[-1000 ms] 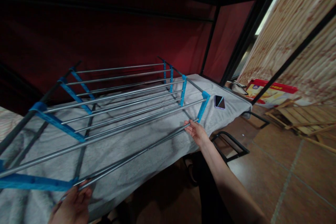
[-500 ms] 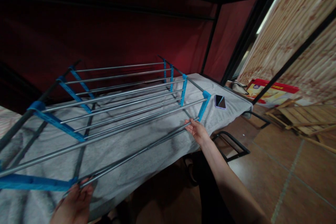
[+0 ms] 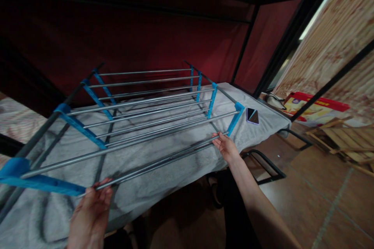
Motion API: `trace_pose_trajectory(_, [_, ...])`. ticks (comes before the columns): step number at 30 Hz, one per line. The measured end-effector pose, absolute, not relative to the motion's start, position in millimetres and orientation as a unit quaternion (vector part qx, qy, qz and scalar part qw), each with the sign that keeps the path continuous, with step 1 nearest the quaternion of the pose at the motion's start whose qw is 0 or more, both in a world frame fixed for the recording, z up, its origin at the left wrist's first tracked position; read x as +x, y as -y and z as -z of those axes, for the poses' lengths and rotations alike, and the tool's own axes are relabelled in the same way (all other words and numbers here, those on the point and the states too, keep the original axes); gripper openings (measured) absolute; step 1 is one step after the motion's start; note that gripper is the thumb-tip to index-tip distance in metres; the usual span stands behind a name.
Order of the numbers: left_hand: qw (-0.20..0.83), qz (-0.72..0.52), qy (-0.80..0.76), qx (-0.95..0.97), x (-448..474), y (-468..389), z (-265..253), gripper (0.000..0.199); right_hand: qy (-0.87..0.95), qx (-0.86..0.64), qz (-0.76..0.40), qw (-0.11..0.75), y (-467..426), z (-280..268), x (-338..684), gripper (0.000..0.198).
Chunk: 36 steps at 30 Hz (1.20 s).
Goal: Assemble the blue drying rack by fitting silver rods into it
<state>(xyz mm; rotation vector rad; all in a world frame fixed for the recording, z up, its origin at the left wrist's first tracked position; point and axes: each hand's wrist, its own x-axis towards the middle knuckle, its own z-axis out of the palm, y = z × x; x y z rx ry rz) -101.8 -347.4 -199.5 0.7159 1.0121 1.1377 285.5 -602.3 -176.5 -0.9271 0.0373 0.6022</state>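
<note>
A rack of grey metal rods (image 3: pixel 163 132) with blue plastic brackets (image 3: pixel 77 126) lies across a grey blanket (image 3: pixel 128 206). My left hand (image 3: pixel 92 206) is closed around the left end of the rack's lowest front rod (image 3: pixel 157 165), beside a long blue bracket (image 3: pixel 43 184). Near that rod's other end, my right hand (image 3: pixel 224 146) pinches it just below the front right bracket (image 3: pixel 236 118). A second thin bar runs close along the rod; whether my fingers touch it too, I cannot tell.
A phone (image 3: pixel 252 116) lies on the blanket right of the rack. Black metal posts (image 3: pixel 247 42) stand around the bed, with a dark red panel behind. On the tiled floor at right are a red and yellow box (image 3: pixel 315 106) and wooden slats (image 3: pixel 344 136).
The whole scene has shifted right as the view turned left. My left hand and the rod's left end sit a little higher in view. Both hands keep their grip.
</note>
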Motion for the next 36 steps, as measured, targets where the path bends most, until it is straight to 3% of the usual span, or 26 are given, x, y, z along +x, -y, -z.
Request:
trace_pose_trajectory(5, [0.687, -0.523, -0.446, 0.234, -88.4, 370.7, 171.0, 0.020, -0.008, -0.462, -0.289, 0.838, 609.6, 186.9, 291.1, 0.003])
trace_pose_trajectory(10, [0.691, -0.561, -0.394, 0.230, -86.2, 378.1, 163.9, 0.011, -0.006, -0.481, -0.293, 0.826, 612.4, 199.3, 305.7, 0.005])
trace_pose_trajectory(16, [0.695, -0.568, -0.370, 0.239, -88.6, 380.6, 169.5, 0.015, -0.005, -0.495, -0.322, 0.807, 610.4, 199.4, 296.3, 0.015])
trace_pose_trajectory(25, [0.679, -0.576, -0.381, 0.249, -85.3, 381.3, 171.8, 0.035, 0.101, -0.517, -0.475, 0.705, 577.3, 191.6, 234.2, 0.030])
trace_pose_trajectory(36, [0.642, -0.556, -0.434, 0.300, -80.2, 387.9, 167.6, 0.046, 0.090, -0.485, -0.467, 0.734, 566.6, 184.7, 218.0, 0.018])
